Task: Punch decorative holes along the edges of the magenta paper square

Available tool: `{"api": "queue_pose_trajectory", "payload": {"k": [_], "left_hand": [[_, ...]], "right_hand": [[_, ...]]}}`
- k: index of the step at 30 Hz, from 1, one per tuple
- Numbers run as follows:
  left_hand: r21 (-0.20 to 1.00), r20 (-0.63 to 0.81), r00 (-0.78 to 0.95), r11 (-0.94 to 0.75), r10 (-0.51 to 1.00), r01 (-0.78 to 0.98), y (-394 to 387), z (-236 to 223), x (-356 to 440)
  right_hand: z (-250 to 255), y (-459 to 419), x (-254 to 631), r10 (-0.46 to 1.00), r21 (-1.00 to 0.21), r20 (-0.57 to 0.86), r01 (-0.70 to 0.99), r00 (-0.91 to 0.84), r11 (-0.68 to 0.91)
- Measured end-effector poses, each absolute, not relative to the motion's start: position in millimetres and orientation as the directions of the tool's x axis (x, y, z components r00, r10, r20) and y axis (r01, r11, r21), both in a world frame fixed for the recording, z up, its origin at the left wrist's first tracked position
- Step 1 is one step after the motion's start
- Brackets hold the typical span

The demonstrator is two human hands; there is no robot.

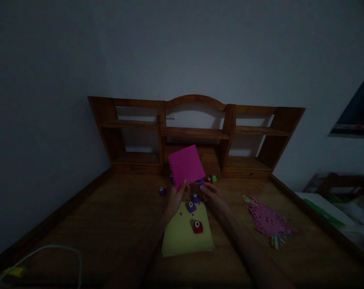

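Observation:
My left hand (178, 196) is closed on the lower edge of a bright pink sheet of paper (186, 163), holding it tilted above the desk. A row of small cut-outs runs along the sheet's left side. In my right hand (212, 194) is a purple craft punch (202, 186), gripped close to the sheet's lower right corner; whether the corner is inside its slot I cannot tell. Below my hands lies a stack of yellow paper (182, 243). On it stand a red punch (197, 227) and another purple punch (191, 208), with small pink paper bits near them.
A further purple punch (162, 191) stands left of my hands. Behind them are a red punch (209, 180) and a green punch (214, 178). Pink and coloured strips (269, 218) lie heaped at right. A wooden shelf (194, 132) backs the desk; a white cable (61, 247) loops at front left.

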State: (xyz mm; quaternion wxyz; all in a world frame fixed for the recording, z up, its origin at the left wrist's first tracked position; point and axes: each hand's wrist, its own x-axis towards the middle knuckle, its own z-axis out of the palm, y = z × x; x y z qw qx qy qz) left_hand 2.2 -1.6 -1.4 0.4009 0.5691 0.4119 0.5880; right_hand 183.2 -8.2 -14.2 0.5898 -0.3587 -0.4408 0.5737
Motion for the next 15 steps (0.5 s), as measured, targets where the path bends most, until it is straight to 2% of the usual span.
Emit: {"api": "queue_pose_trajectory", "payload": {"k": [7, 15], "left_hand": [[0.941, 0.338, 0.012, -0.338, 0.941, 0.029, -5.5, -0.6, 4.5], [0.958, 0.288, 0.04, -0.288, 0.957, -0.008, -9.8, 1.7, 6.3]], "right_hand": [[-18.9, -10.4, 178.2, 0.98, -0.939, 0.144, -0.331, -0.134, 0.092], [-17.0, -12.6, 174.8, 0.98, -0.935, 0.149, -0.343, -0.135, 0.095]]}}
